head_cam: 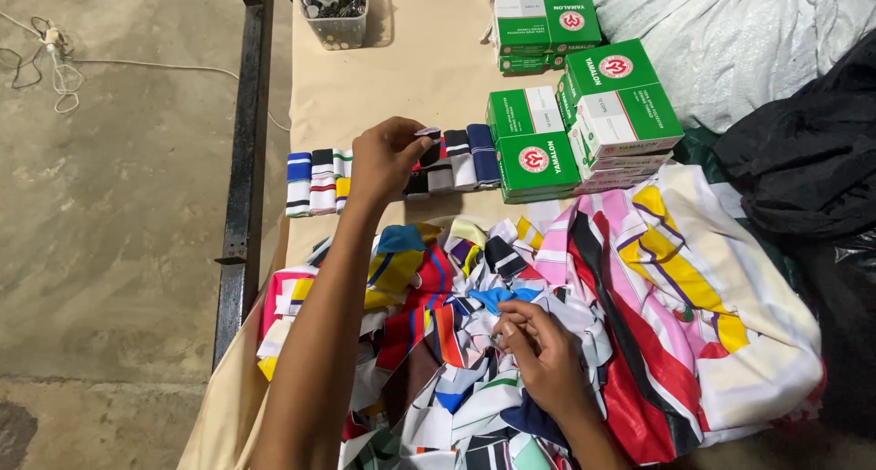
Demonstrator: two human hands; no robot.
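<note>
On the table (365, 96), covered in tan paper, a row of folded striped cuffs (315, 182) lies side by side, running from a blue-and-white one at the left to a dark blue one near the green boxes (584, 114). The left hand (385, 160) reaches out over the middle of this row, its fingers pinched together on a small white-and-dark cuff piece (429, 134), held just above the others. Part of the row is hidden under the hand.

Nearer the person, a loose heap of scraps (456, 342) in red, blue, yellow, white and black covers the table's near end. The right hand (538, 347) rests on top of this heap, fingers curled down into the scraps and touching them; whether it grips one piece cannot be told. The two hands are well apart, the left up at the row, the right low in the heap.

To the right of the heap lies a larger cloth (730, 342), cream with pink, yellow and red bands. The green-and-white boxes stand stacked beyond it, just beside the row's right end. A clear tub (333, 18) of small dark things stands at the table's far edge. A black bag (803, 160) and a white sack (730, 32) lie at the far right. A dark metal rail (245, 160) runs along the table's left side, with concrete floor (109, 205) beyond and a thin white cord (137, 66) across it.
</note>
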